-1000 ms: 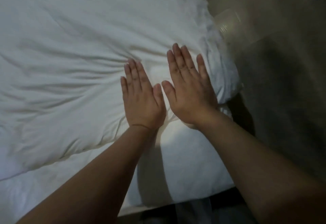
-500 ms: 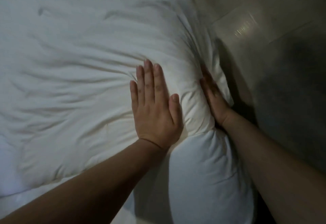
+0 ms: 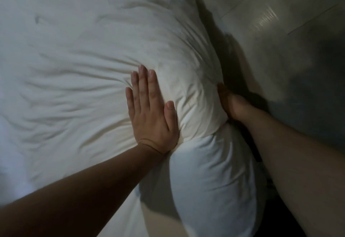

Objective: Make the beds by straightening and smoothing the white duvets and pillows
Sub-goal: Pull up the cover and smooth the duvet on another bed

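A white duvet (image 3: 84, 68) covers most of the view, creased in folds that run toward my left hand. My left hand (image 3: 149, 111) lies flat on it with straight fingers, pressing near the duvet's right edge. My right hand (image 3: 228, 104) is down the right side of the duvet's bulging corner, mostly hidden in shadow; its fingers cannot be made out. Below the corner bulges the white bedding (image 3: 211, 180) of the bed's side.
A pale tiled floor (image 3: 270, 21) with a glossy reflection runs along the right of the bed. A dark shadow falls on it at the right.
My right hand has slid off the top of the duvet and gone down its right side. My left hand stays flat on top. The view has moved closer.
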